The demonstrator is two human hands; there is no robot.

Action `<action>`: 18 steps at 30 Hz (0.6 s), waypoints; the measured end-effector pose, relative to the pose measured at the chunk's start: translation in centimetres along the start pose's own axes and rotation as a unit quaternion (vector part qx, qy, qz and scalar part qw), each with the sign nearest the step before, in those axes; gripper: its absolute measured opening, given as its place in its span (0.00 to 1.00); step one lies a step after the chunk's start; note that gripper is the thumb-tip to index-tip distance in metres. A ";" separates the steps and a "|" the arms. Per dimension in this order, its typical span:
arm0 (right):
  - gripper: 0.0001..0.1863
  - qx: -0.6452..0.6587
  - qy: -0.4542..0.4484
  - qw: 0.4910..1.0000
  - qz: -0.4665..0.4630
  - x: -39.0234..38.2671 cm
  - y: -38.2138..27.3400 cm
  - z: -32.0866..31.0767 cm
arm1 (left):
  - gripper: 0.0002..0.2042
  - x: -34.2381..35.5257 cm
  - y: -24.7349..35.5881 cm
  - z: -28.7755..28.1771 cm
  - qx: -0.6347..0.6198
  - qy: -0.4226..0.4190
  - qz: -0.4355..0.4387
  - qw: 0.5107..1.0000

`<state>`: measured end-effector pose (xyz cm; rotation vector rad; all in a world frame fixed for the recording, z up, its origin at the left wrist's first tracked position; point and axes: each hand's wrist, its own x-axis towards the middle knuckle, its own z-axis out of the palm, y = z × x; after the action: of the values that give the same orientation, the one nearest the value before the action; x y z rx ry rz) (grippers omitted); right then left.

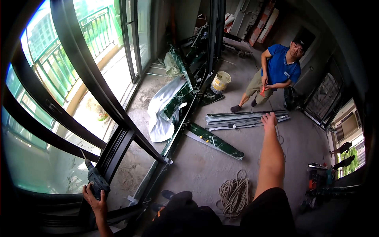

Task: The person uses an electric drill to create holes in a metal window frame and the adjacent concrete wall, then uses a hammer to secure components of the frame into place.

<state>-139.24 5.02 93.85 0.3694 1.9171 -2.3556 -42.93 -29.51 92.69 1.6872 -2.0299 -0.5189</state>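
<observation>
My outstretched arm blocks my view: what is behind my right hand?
Behind the right hand, a stack of long grey strips shows on both sides, lying on the floor. The stretch directly behind the hand is covered and cannot be seen.

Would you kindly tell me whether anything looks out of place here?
The white sheet lies rumpled on both sides of a green strip, and the rope sits loosely heaped with stray loops; both look untidy.
</observation>
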 end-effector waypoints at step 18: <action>0.46 -0.732 -0.143 0.461 -0.482 -12.3 -8.0 2.6 | 0.34 -3.2 1.9 -2.4 0.010 0.076 -0.003 0.997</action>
<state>-129.35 3.10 104.88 -1.3686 3.2023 0.2362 -42.66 -26.05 95.41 1.6896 -1.9279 -0.3609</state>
